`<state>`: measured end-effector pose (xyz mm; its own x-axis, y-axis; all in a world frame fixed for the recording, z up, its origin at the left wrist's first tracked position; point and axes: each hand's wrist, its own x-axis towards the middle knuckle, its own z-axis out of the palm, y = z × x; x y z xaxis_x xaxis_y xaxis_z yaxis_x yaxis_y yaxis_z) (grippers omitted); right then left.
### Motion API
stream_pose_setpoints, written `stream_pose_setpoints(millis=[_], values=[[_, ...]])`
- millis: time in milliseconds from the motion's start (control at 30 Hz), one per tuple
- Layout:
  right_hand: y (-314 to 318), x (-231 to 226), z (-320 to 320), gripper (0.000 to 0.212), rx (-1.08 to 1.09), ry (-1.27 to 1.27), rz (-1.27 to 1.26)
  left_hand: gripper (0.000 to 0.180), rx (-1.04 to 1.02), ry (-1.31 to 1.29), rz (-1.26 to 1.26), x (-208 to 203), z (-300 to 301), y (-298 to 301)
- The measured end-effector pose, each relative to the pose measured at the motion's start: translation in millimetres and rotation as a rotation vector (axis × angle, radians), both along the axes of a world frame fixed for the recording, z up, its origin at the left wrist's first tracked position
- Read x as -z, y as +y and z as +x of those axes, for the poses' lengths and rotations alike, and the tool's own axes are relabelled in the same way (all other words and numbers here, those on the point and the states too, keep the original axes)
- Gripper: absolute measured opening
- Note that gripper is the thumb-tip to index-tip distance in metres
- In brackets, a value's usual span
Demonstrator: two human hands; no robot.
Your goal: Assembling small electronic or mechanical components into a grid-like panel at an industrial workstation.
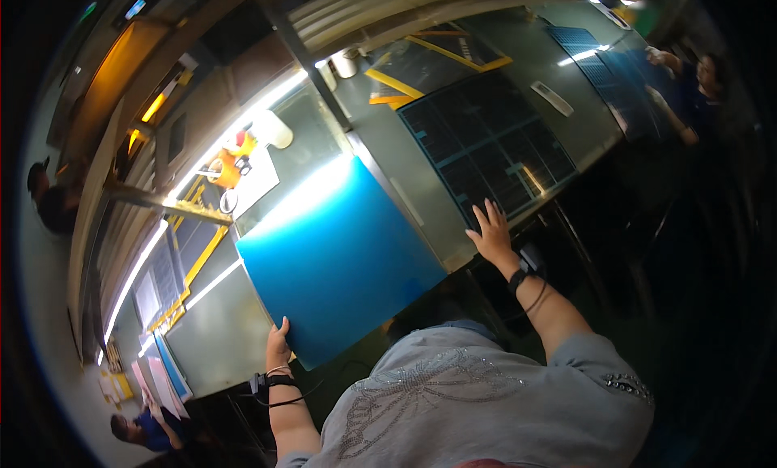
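A large, smooth blue sheet [348,257] lies on the worktable in front of me, its far edge washed out by glare. My left hand [279,344] holds its near left edge, thumb showing and the other fingers mostly hidden. To the right, a dark sheet with a faint blue-lined grid of panels [494,136] lies flat on the table. Over its near left edge is my right hand [491,235], fingers spread and nothing held; whether the fingertips touch the sheet I cannot tell.
Bright tube lamps [243,132] and a metal post [316,87] stand over the table. Beyond the blue sheet are orange tape rolls [224,172] and a white cup [273,129]. Yellow-edged frames [441,59] lie at the back. People work at far right [700,95] and lower left [150,427].
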<state>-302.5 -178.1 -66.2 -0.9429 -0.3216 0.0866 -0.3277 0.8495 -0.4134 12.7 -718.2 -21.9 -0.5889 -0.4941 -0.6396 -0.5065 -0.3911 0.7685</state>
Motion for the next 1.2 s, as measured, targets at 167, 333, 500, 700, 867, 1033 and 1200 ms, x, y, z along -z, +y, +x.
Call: stream_pose_setpoints(millis=[167,333,500,700,867,1033,1200], values=[[1.5,1.3,19.3,0.062,-0.069,-0.085,0.093,0.043,-0.128,0.013,0.204,10.0,8.4,9.5],[2.0,1.2,24.4,0.059,-0.07,-0.025,0.048,0.044,-0.156,-0.024,0.169,3.4,1.4,23.8],[-4.4,6.3,21.3,0.055,-0.018,-0.045,0.045,0.044,-0.065,0.031,0.145,-20.1,-14.6,28.3],[-34.5,-39.1,21.4,0.06,-0.059,-0.166,-0.151,0.04,-0.095,-0.008,0.124,-42.3,-27.4,16.6],[-103.4,-117.8,87.8,0.099,-0.804,-0.035,-0.146,0.032,-0.039,0.108,0.194,-89.4,-57.5,14.1],[-172.8,-140.6,135.3,0.087,-0.777,0.049,-0.227,0.028,0.084,0.196,0.053,-154.3,-87.7,34.6],[-180.9,-147.8,139.8,0.073,-0.598,0.201,-0.471,0.026,0.207,0.326,-0.104,-207.5,-98.8,76.1]])
